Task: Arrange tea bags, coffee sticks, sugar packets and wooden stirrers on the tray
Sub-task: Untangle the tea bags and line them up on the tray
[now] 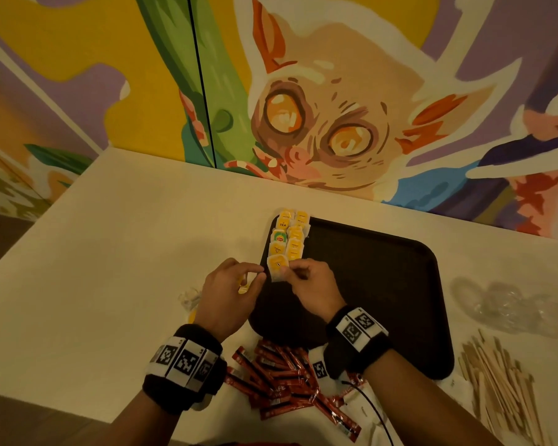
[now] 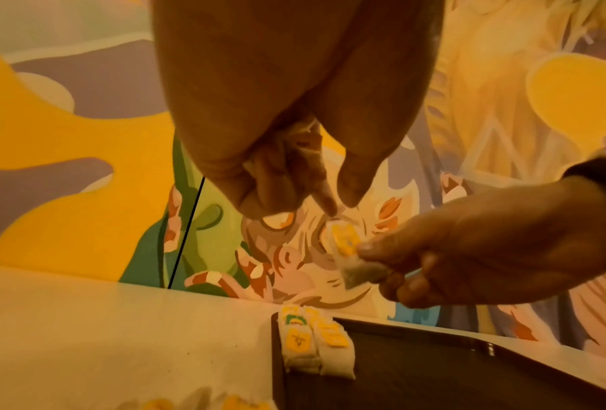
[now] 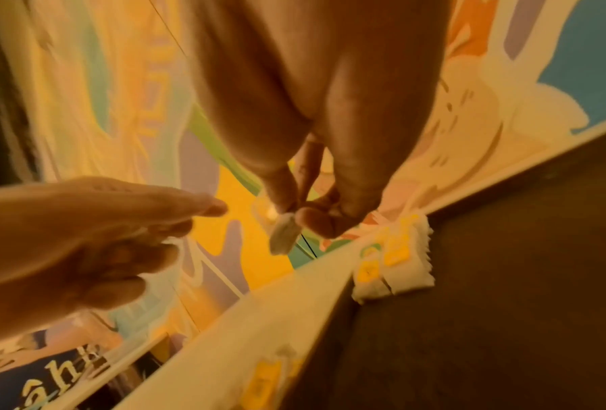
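Note:
A dark brown tray point(image 1: 384, 268) lies on the white table. Tea bags with yellow tags point(image 1: 289, 236) lie in two columns along its far left edge, also seen in the left wrist view point(image 2: 315, 341) and the right wrist view point(image 3: 392, 263). My right hand point(image 1: 290, 272) pinches one tea bag point(image 1: 277, 267) by its lower end, just above the near end of the columns; the pinch shows up close point(image 3: 283, 235). My left hand point(image 1: 252, 275) hovers beside it over the tray's left rim, fingers curled round something pale and yellow, seemingly another tea bag point(image 1: 244, 286).
Red coffee sticks point(image 1: 281, 378) lie heaped by the tray's near left corner, under my wrists. Wooden stirrers point(image 1: 500, 381) are piled at the right, with crumpled clear plastic point(image 1: 512, 307) behind them. Loose tea bags point(image 1: 190, 299) sit left of my left hand. A painted wall backs the table.

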`<state>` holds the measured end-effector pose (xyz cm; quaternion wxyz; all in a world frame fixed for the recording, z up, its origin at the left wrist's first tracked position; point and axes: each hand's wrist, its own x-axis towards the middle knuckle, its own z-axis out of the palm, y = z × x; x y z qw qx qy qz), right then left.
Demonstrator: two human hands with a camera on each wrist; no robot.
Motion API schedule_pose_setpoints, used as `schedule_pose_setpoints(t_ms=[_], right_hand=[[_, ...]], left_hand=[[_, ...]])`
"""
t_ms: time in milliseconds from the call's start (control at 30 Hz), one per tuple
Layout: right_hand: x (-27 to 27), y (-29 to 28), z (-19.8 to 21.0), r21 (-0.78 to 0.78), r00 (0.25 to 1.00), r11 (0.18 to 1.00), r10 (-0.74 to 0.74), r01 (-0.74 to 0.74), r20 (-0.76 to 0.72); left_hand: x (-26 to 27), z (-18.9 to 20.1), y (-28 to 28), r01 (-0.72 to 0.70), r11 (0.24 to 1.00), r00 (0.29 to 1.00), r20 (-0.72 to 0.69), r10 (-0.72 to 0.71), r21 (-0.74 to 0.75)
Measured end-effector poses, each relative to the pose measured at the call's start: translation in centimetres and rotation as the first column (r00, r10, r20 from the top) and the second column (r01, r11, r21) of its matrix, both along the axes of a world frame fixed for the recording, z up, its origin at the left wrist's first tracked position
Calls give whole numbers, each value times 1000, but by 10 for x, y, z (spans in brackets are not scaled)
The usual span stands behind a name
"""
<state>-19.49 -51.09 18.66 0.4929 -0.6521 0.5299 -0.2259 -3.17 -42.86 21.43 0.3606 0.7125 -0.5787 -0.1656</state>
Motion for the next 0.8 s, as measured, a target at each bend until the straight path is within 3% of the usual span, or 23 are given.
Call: schedule_pose_setpoints(t_ms=[200, 367, 567, 800], right_hand=[[21, -34, -33, 54, 973, 988, -134, 146, -186], [33, -53, -60, 82, 950, 983, -133, 162, -284], [48, -58, -82, 166, 927, 947, -213, 274, -310], [53, -54, -89, 141, 918, 927, -307, 348, -251]], left_hand=[[7, -12, 4, 12, 996, 1000, 23, -14, 91], [9, -17, 7, 13, 992, 1000, 20, -15, 129], [11, -14, 4, 5, 990, 1000, 23, -8, 138], [11, -16, 4, 6, 989, 1000, 22, -9, 148]])
